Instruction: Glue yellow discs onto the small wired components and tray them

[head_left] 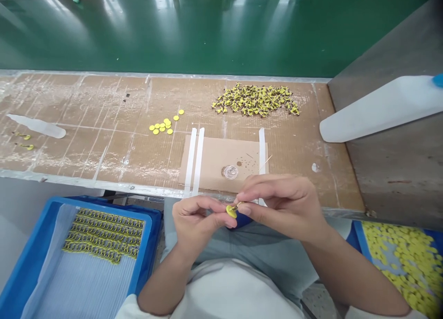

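Where the disc sits: lower middle of the frame, tilted, between both hands.
Left hand: thumb and finger clamped on the disc; a light, steady pinch seems best.
Right hand: fingertips together on a tiny piece against it; small nudges beat force, imo.
Dish: just above, mid-frame; mind your knuckles.
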{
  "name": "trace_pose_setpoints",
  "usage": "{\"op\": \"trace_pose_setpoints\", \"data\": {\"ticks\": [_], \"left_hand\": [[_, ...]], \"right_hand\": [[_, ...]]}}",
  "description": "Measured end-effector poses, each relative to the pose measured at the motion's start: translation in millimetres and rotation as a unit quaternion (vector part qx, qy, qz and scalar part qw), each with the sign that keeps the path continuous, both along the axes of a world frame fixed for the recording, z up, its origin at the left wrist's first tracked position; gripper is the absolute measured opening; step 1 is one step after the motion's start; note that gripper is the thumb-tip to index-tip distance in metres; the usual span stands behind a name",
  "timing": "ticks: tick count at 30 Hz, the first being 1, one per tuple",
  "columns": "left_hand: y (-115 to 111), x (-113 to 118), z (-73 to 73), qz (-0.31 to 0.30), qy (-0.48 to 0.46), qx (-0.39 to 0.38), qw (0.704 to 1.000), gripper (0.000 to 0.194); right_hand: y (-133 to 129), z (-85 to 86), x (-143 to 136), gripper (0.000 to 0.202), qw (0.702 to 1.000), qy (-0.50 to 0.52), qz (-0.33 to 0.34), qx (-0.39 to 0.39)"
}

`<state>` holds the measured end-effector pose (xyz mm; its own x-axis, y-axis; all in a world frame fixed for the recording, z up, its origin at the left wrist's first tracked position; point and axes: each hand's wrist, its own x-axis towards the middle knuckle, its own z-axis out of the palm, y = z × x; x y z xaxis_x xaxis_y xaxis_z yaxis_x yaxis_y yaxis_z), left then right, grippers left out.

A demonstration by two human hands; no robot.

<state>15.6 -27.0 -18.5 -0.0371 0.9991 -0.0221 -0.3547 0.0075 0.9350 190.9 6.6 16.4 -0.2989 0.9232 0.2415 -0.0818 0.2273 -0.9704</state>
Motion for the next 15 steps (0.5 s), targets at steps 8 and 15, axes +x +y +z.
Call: {"op": "trace_pose_setpoints", "data": {"ticks": [8, 15], "left_hand": [[-2, -2, -5.3, -0.057, -0.013, 0.048, 0.997, 0.017], [4, 1, -3.5, 0.003, 0.016, 0.119, 0.993, 0.039]], "right_hand": [[1, 13.9, -1, 0.009, 0.997, -0.023, 0.001, -0.079], [5, 18.7, 0, 0.008, 0.992, -0.060, 0.039, -0.105]]}}
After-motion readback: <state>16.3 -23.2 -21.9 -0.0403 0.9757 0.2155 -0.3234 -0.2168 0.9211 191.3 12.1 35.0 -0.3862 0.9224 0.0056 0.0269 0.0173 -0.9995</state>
